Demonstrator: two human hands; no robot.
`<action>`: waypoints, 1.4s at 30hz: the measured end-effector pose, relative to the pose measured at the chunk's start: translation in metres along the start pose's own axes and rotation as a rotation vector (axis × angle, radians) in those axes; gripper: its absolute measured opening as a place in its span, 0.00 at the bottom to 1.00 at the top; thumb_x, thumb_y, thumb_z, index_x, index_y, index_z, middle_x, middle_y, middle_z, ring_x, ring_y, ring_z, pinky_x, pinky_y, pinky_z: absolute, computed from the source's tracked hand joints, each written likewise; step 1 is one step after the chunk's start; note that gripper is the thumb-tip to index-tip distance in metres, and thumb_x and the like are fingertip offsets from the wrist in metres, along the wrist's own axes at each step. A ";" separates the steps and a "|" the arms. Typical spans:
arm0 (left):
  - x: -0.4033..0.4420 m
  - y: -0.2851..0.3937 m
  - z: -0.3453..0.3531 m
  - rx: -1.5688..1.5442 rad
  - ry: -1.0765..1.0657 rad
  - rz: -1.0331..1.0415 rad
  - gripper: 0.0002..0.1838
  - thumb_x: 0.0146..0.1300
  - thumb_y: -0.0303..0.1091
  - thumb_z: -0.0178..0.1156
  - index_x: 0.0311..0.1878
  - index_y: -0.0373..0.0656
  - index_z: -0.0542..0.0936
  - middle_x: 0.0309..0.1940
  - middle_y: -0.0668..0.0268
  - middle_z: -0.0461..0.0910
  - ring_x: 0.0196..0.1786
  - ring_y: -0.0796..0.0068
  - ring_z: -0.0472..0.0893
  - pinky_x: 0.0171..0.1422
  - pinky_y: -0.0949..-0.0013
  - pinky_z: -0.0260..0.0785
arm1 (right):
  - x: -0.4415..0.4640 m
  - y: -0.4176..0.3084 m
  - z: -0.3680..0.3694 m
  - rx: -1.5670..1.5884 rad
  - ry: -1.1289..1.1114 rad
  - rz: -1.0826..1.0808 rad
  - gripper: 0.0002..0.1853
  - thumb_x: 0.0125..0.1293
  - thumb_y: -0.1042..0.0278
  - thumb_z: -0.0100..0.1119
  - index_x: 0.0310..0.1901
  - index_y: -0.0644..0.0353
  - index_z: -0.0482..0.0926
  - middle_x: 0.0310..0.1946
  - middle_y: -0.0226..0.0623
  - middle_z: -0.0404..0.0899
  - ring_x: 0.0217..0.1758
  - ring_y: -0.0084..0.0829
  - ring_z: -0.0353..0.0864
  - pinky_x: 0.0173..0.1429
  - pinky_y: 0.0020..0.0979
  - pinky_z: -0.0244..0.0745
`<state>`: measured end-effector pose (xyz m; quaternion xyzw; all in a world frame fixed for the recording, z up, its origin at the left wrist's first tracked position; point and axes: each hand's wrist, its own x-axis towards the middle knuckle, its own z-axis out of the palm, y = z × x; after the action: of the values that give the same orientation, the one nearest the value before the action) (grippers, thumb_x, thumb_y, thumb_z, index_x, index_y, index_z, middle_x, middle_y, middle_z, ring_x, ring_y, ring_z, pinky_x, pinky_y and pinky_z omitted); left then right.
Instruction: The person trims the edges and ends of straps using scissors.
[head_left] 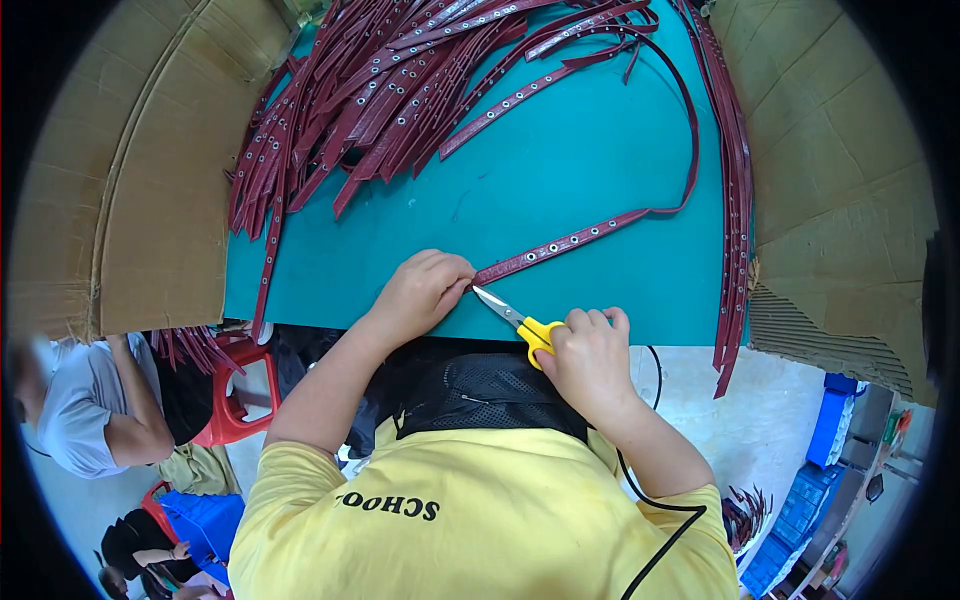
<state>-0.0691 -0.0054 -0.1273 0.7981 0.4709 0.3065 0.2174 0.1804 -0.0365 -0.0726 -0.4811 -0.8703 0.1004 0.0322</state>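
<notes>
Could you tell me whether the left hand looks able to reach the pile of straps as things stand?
Probably yes, once the left hand frees the strap it pinches; only bare table separates hand from pile.

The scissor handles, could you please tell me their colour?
The scissor handles are yellow, best seen in the head view.

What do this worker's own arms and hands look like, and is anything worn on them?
These are human arms. The left hand and right hand show no gloves, and I see no watch or bracelet. Short, plain yellow sleeves end above the elbows, part of a shirt with dark "SCHOOL" lettering. A thin black cable crosses near the right sleeve.
</notes>
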 end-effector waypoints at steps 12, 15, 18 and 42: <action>-0.004 -0.014 -0.035 0.288 0.268 -0.171 0.06 0.54 0.29 0.62 0.35 0.40 0.80 0.39 0.58 0.80 0.44 0.54 0.77 0.50 0.57 0.68 | -0.013 0.032 -0.004 0.148 0.174 0.163 0.12 0.45 0.60 0.70 0.27 0.59 0.81 0.29 0.35 0.76 0.38 0.37 0.76 0.52 0.43 0.62; -0.003 0.000 -0.037 0.402 0.273 -0.192 0.11 0.53 0.33 0.65 0.40 0.41 0.80 0.45 0.58 0.77 0.49 0.55 0.75 0.52 0.56 0.66 | -0.019 0.041 -0.004 0.176 0.185 0.227 0.12 0.46 0.61 0.69 0.28 0.60 0.81 0.29 0.35 0.77 0.39 0.36 0.77 0.52 0.42 0.62; -0.001 0.026 -0.015 0.265 0.121 0.007 0.14 0.52 0.33 0.66 0.42 0.42 0.80 0.42 0.58 0.77 0.48 0.56 0.75 0.52 0.58 0.67 | -0.023 0.043 0.000 0.183 0.178 0.248 0.12 0.46 0.61 0.69 0.28 0.60 0.81 0.29 0.35 0.77 0.39 0.37 0.77 0.53 0.41 0.62; 0.022 0.029 0.003 0.081 -0.070 -0.025 0.09 0.53 0.25 0.61 0.39 0.39 0.79 0.36 0.60 0.75 0.38 0.56 0.77 0.44 0.60 0.70 | -0.021 0.031 0.007 0.229 0.112 0.200 0.17 0.43 0.57 0.70 0.30 0.60 0.81 0.31 0.35 0.76 0.41 0.37 0.75 0.57 0.44 0.60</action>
<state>-0.0407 0.0002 -0.1050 0.8106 0.4848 0.2563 0.2053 0.2169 -0.0391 -0.0849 -0.5635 -0.7977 0.1746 0.1250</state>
